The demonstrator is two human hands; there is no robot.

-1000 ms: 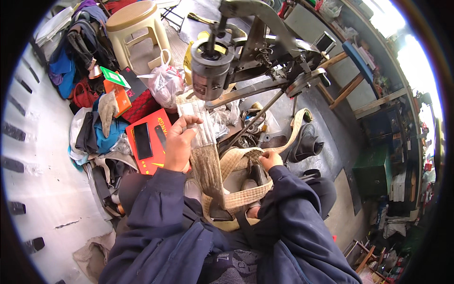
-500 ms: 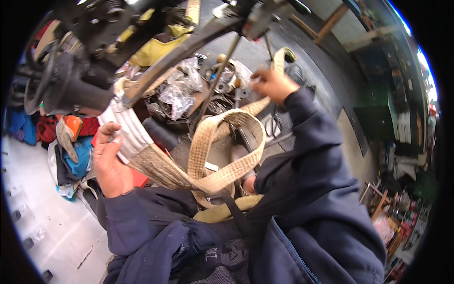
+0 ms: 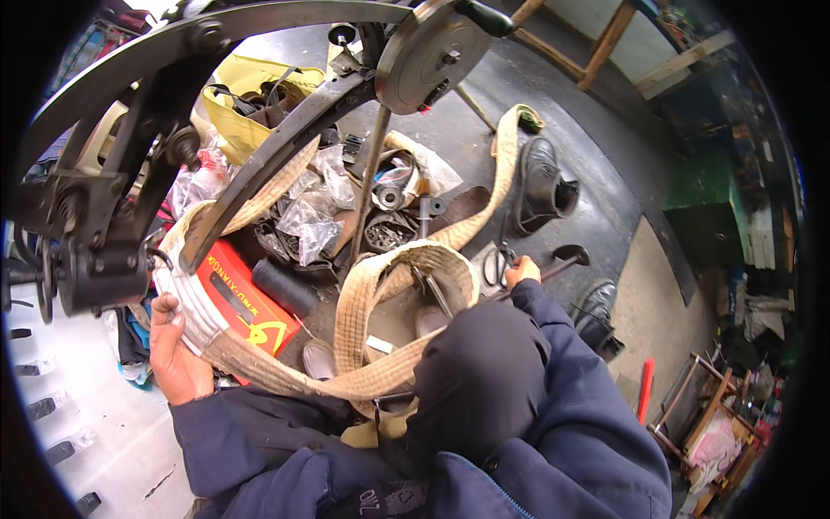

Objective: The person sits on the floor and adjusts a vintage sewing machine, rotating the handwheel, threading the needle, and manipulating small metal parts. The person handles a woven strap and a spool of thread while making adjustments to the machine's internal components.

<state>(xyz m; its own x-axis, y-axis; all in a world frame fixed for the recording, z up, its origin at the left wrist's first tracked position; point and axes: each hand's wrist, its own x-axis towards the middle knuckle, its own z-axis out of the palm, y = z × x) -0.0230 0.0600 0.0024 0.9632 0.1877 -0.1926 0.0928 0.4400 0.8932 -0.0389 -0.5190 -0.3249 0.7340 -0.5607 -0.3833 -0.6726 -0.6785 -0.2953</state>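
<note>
My left hand (image 3: 179, 355) is closed on a wide beige webbing strap (image 3: 285, 374), at its white-covered end beneath the arm of a black hand-cranked sewing machine (image 3: 104, 272). The strap runs across my lap, loops upward in front of me and trails off to the far right. My right hand (image 3: 522, 272) is low beside my raised knee, right at the handles of black scissors (image 3: 494, 266) on the floor. Its fingers are partly hidden, so I cannot tell whether they grip the scissors. A dark hammer-like tool (image 3: 571, 255) lies just beyond that hand.
A red box (image 3: 259, 320) and a black thread spool (image 3: 284, 288) sit below the machine. Farther off are plastic bags (image 3: 316, 221), loose metal parts and a yellow bag (image 3: 251, 121). Black shoes (image 3: 545, 186) stand at right, near a red bar (image 3: 646, 391).
My right hand has dropped from the raised strap to the scissors on the floor. My right knee has come up. The view has shifted, showing more of the machine; my left hand still holds the strap.
</note>
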